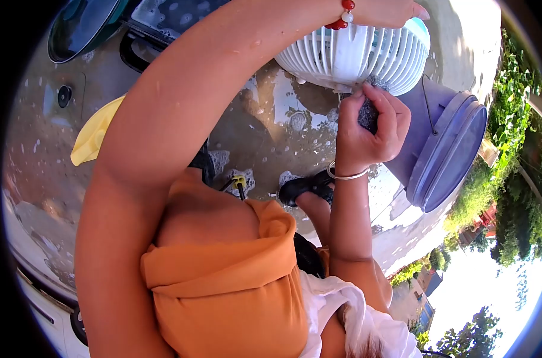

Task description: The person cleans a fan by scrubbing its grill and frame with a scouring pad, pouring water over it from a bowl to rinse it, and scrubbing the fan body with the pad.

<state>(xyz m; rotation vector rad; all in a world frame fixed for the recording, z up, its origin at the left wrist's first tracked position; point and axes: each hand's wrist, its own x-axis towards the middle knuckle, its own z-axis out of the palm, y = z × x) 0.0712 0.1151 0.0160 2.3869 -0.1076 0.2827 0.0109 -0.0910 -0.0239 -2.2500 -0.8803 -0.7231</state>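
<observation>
A white ribbed fan guard (348, 56) with light blue showing inside stands at the top of the view. My left hand (393, 12), with a red and white bead bracelet at its wrist, rests on its upper side and grips it; the frame's edge cuts off part of the fingers. Below the guard, my right hand (378, 128) is closed around a dark grey scouring pad (368, 114). The pad's upper end touches the guard's lower ribs. A silver bangle circles the right wrist.
A lidded grey-purple bucket (426, 131) with a wire handle is right of my right hand. A black tub (175, 18) of soapy water and a dark green-rimmed basin (83, 27) are upper left. A yellow object (98, 131) lies on wet, foamy ground (271, 119).
</observation>
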